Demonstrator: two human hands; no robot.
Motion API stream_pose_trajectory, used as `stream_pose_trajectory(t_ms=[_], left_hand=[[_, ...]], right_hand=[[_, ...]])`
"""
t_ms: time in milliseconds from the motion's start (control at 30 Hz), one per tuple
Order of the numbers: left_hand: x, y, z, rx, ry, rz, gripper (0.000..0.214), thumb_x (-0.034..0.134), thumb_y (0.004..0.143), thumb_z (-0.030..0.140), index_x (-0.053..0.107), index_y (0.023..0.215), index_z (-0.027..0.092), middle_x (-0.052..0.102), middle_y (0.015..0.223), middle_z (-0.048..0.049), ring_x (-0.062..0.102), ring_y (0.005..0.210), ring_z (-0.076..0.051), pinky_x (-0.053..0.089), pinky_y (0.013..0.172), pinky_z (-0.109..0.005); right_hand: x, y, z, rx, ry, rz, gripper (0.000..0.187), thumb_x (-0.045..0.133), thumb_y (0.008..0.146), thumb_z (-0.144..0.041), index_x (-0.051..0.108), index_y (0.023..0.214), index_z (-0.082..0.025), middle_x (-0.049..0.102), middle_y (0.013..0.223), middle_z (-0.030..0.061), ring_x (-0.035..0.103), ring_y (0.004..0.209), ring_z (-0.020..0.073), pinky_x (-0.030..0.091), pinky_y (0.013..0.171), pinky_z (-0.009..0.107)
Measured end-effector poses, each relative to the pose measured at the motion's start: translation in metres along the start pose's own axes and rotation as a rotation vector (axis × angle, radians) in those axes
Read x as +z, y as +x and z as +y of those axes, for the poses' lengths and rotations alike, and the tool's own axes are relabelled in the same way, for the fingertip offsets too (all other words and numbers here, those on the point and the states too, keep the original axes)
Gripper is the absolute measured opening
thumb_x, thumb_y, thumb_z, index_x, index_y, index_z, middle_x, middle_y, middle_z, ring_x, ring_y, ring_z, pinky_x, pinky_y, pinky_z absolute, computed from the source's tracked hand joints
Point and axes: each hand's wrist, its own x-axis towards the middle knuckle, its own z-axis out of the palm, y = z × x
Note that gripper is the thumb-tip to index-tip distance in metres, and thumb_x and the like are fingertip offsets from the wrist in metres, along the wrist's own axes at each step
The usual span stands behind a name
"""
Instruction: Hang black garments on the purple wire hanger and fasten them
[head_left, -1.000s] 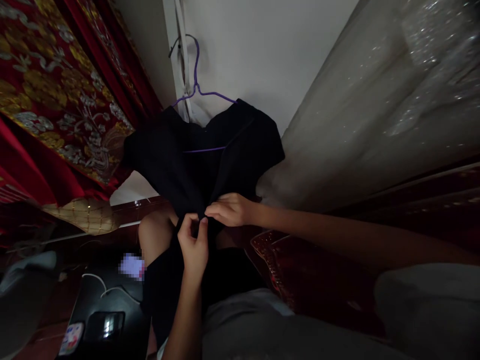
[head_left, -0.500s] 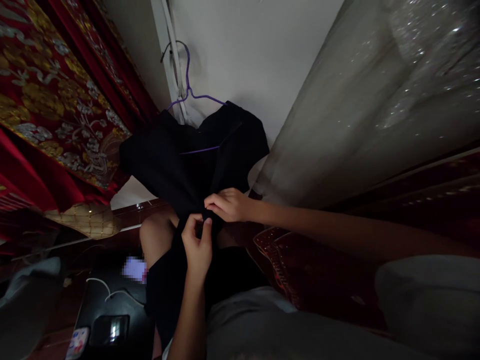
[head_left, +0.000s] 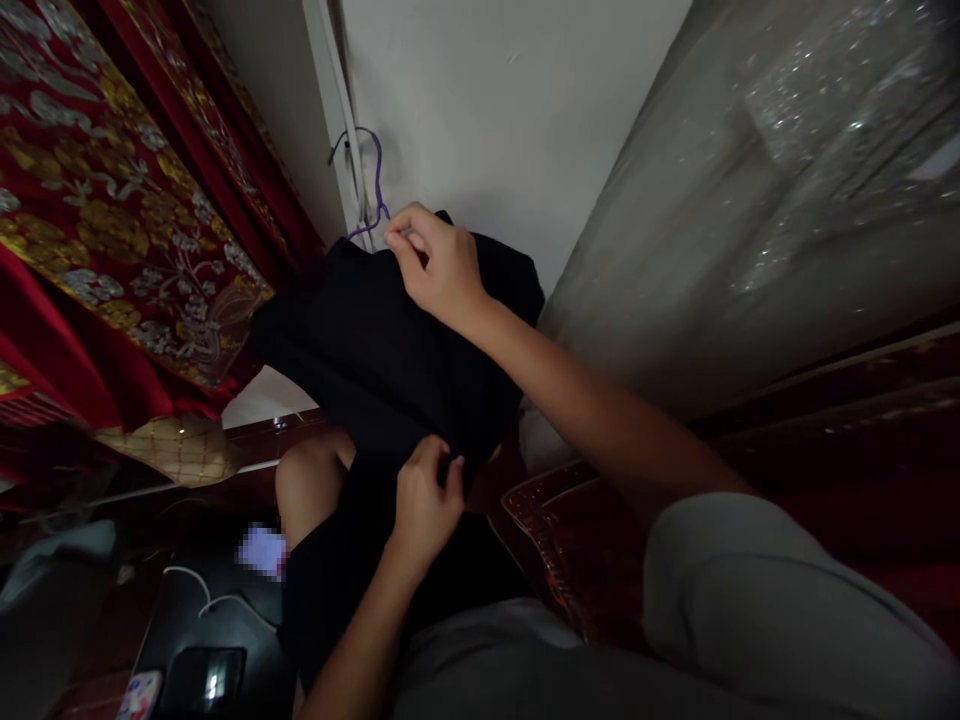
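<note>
A black short-sleeved shirt (head_left: 352, 340) hangs from a purple hanger (head_left: 379, 180), whose hook is over a white strip on the wall. My right hand (head_left: 442, 262) is at the top of the shirt, just below the hanger's neck, with thumb and fingers pinched on the collar edge. Lower on the front, my left hand (head_left: 429, 500) pinches the cloth between thumb and fingers. Dark fabric spans the space between both hands. Most of the hanger's right arm and its lower bar are hidden.
Red cloth with gold and silver embroidery (head_left: 135, 220) hangs at the left. Clear plastic covers a pale hanging (head_left: 675, 220) at the right. By my knee, a black stool-like surface (head_left: 161, 620) holds a phone (head_left: 204, 680) and a white cable (head_left: 206, 590).
My right hand has gone up from the shirt's front to its collar. My left hand has shifted slightly right. Cloth now covers the neck opening and the hanger's lower bar.
</note>
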Motion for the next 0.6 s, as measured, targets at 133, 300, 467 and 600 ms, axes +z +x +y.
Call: stream_pose_trajectory(t_ms=[133, 300, 467, 600], left_hand=[[-0.042, 0.046, 0.02, 0.152, -0.009, 0.028, 0.013, 0.065, 0.099, 0.028, 0.064, 0.11, 0.021, 0.071, 0.098, -0.0072, 0.068, 0.09, -0.022, 0.051, 0.083, -0.033], [-0.106, 0.143, 0.046, 0.453, 0.111, 0.273, 0.03, 0.059, 0.104, 0.041, 0.064, 0.123, 0.018, 0.067, 0.106, -0.0075, 0.066, 0.098, -0.021, 0.052, 0.092, -0.036], [-0.108, 0.188, 0.055, 0.502, 0.18, 0.21, 0.029, 0.059, 0.104, 0.042, 0.067, 0.096, 0.016, 0.066, 0.092, -0.0068, 0.067, 0.099, -0.023, 0.052, 0.098, -0.041], [-0.097, 0.196, 0.052, 0.491, 0.181, 0.323, 0.035, 0.056, 0.105, 0.046, 0.064, 0.091, 0.016, 0.064, 0.081, -0.0035, 0.071, 0.097, -0.022, 0.056, 0.093, -0.037]], right_hand=[[-0.001, -0.014, -0.01, 0.008, 0.07, 0.011, 0.04, 0.032, 0.112, -0.05, 0.056, 0.105, -0.019, 0.05, 0.074, -0.0025, 0.055, 0.065, 0.0099, 0.05, 0.074, 0.026], [-0.009, -0.021, -0.019, 0.02, 0.161, 0.001, 0.04, 0.032, 0.112, -0.048, 0.056, 0.102, -0.018, 0.051, 0.078, -0.0023, 0.056, 0.067, 0.0087, 0.052, 0.072, 0.025], [-0.013, -0.021, -0.022, 0.001, 0.177, -0.001, 0.037, 0.038, 0.111, -0.045, 0.061, 0.105, -0.018, 0.064, 0.085, 0.0013, 0.065, 0.074, 0.0115, 0.056, 0.076, 0.027], [0.001, -0.04, -0.006, -0.037, 0.158, 0.004, 0.032, 0.043, 0.109, -0.037, 0.069, 0.109, -0.019, 0.075, 0.103, 0.0081, 0.073, 0.092, 0.0178, 0.06, 0.085, 0.032]])
